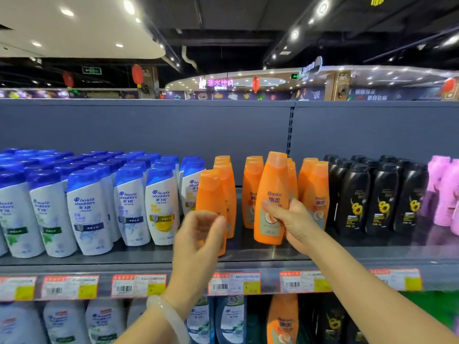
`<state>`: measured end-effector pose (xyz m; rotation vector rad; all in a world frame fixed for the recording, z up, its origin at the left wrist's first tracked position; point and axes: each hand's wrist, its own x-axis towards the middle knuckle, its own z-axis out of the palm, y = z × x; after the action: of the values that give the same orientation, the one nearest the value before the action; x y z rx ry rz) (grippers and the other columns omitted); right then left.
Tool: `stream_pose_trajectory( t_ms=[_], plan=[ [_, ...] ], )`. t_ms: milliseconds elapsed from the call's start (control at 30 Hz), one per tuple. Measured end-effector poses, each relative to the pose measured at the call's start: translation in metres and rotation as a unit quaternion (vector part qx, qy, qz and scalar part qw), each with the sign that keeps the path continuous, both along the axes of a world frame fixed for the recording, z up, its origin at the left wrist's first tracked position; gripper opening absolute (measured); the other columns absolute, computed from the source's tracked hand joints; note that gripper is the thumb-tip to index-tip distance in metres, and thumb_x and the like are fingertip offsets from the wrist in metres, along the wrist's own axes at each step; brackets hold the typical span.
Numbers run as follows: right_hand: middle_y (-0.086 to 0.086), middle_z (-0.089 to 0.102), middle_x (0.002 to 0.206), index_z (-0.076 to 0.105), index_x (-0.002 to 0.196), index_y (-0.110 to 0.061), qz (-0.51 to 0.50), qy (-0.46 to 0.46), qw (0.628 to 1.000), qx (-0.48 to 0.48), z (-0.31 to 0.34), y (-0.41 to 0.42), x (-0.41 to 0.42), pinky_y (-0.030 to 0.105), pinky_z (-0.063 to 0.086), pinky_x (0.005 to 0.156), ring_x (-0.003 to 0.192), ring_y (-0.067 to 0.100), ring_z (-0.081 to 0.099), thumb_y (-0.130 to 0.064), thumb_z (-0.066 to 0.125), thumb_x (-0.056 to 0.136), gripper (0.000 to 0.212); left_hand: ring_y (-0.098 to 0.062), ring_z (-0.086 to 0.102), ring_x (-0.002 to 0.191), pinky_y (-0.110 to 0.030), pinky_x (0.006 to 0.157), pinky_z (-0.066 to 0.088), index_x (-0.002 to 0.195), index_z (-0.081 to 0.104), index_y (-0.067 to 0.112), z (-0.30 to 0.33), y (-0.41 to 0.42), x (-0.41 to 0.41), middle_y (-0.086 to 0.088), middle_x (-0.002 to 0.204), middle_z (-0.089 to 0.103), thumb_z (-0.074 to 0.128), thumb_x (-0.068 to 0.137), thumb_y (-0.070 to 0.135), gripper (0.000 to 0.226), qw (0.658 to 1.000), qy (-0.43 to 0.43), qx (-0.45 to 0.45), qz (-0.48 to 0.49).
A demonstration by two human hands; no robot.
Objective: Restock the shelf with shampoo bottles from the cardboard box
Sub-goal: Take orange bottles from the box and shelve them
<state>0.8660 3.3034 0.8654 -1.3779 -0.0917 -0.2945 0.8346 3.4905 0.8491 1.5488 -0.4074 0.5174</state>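
Two bare hands reach toward a grey metal store shelf [347, 254] stocked with shampoo. The right hand [290, 220] has its fingers wrapped round the lower body of an orange plastic Rejoice shampoo bottle with a matching orange cap [272, 194], held upright and tilted slightly, its base at or just above the shelf surface; whether it touches cannot be told. The left hand [198, 234], blurred and wearing a pale translucent bangle [169, 319] at the wrist, is loosely curled and half open just in front of another orange bottle [211, 192] standing at the front of the shelf; it does not appear to grasp it, though the blur makes contact hard to judge. More orange bottles [250, 189] stand in short rows behind and beside these two. To the left stand white bottles with blue caps [87, 207]; to the right, black bottles with sunflower labels [382, 197], then pink bottles [444, 189]. Red-bordered price tags [234, 283] line the shelf edge, with further bottles on the level below.
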Motion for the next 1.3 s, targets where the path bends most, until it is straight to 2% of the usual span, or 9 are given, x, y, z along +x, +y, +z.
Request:
stream_pose_trajectory(
  t_ms=[167,300,433,600,767,900,1000,1067,1300],
  plan=[
    [0.002,0.065,0.102,0.048,0.121,-0.017,0.024,0.002,1.0,-0.017,0.008,-0.001,0.002,0.036,0.049,0.087,0.096,0.019,0.061,-0.014,0.059,0.086,0.037,-0.01,0.049,0.117,-0.025,0.098,0.043,0.136,0.036,0.018,-0.018,-0.036,0.003,-0.002,0.131,0.048,0.063,0.086,0.023,0.057,0.96,0.116,0.235,-0.096],
    [0.001,0.063,0.105,0.046,0.121,-0.02,0.034,0.012,0.999,-0.037,0.006,-0.001,0.003,0.036,0.048,0.089,0.099,0.018,0.06,-0.014,0.057,0.088,0.035,-0.015,0.033,0.136,-0.026,0.11,0.031,0.147,0.013,0.015,-0.022,-0.055,0.004,-0.002,0.147,0.034,0.059,0.088,0.024,0.075,0.948,0.123,0.285,-0.072],
    [0.004,0.063,0.108,0.045,0.123,-0.016,0.035,0.03,0.997,-0.064,-0.012,0.001,0.005,0.037,0.045,0.095,0.103,0.02,0.059,-0.011,0.058,0.088,0.038,-0.012,0.04,0.13,-0.015,0.102,0.031,0.139,0.028,0.017,-0.025,-0.064,0.004,0.004,0.138,0.042,0.059,0.088,0.016,0.06,0.954,0.103,0.275,-0.059],
    [0.01,0.061,0.118,0.048,0.112,-0.026,0.053,0.039,0.994,-0.089,-0.026,0.0,0.007,0.041,0.046,0.099,0.113,0.025,0.057,-0.011,0.062,0.085,0.034,-0.016,0.031,0.137,-0.023,0.111,0.027,0.147,0.012,0.011,-0.029,-0.067,0.009,-0.002,0.148,0.031,0.055,0.091,0.016,0.071,0.943,0.124,0.305,-0.039],
    [0.001,0.063,0.114,0.048,0.116,-0.024,0.078,0.046,0.986,-0.139,-0.021,-0.009,0.0,0.024,0.049,0.087,0.106,0.012,0.06,-0.005,0.066,0.081,0.044,-0.016,0.037,0.134,-0.027,0.111,0.031,0.147,0.016,0.011,-0.031,-0.064,0.012,-0.002,0.146,0.036,0.053,0.091,0.015,0.067,0.943,0.135,0.301,-0.037],
    [-0.01,0.056,0.115,0.042,0.127,-0.02,0.057,0.08,0.95,-0.296,-0.025,-0.019,-0.015,0.013,0.048,0.08,0.104,0.002,0.055,-0.002,0.073,0.074,0.064,-0.015,0.034,0.136,-0.026,0.111,0.031,0.148,0.013,0.011,-0.032,-0.058,0.009,-0.001,0.149,0.031,0.053,0.092,0.014,0.069,0.941,0.128,0.312,-0.044],
    [-0.001,0.049,0.135,0.037,0.138,-0.015,-0.022,0.092,0.913,-0.396,-0.034,-0.024,-0.025,0.027,0.043,0.101,0.125,0.016,0.047,-0.017,0.079,0.07,0.08,-0.017,0.03,0.139,-0.027,0.113,0.028,0.148,0.01,0.009,-0.032,-0.053,0.008,-0.003,0.151,0.029,0.053,0.092,0.013,0.07,0.94,0.126,0.312,-0.045],
    [0.004,0.045,0.14,0.034,0.14,-0.013,-0.055,0.089,0.911,-0.398,-0.036,-0.022,-0.031,0.028,0.039,0.102,0.128,0.02,0.045,-0.021,0.079,0.071,0.083,-0.018,0.033,0.136,-0.023,0.108,0.029,0.145,0.018,0.008,-0.03,-0.051,0.007,-0.004,0.147,0.033,0.053,0.091,0.012,0.065,0.943,0.123,0.304,-0.047],
    [-0.001,0.06,0.118,0.05,0.126,-0.014,-0.093,0.055,0.909,-0.403,-0.039,-0.015,-0.035,0.015,0.041,0.085,0.098,0.006,0.053,-0.02,0.077,0.072,0.06,-0.019,0.038,0.134,-0.033,0.109,0.037,0.142,0.028,0.011,-0.025,-0.056,0.019,-0.001,0.14,0.042,0.059,0.087,0.014,0.063,0.949,0.123,0.285,-0.063]
  ],
)
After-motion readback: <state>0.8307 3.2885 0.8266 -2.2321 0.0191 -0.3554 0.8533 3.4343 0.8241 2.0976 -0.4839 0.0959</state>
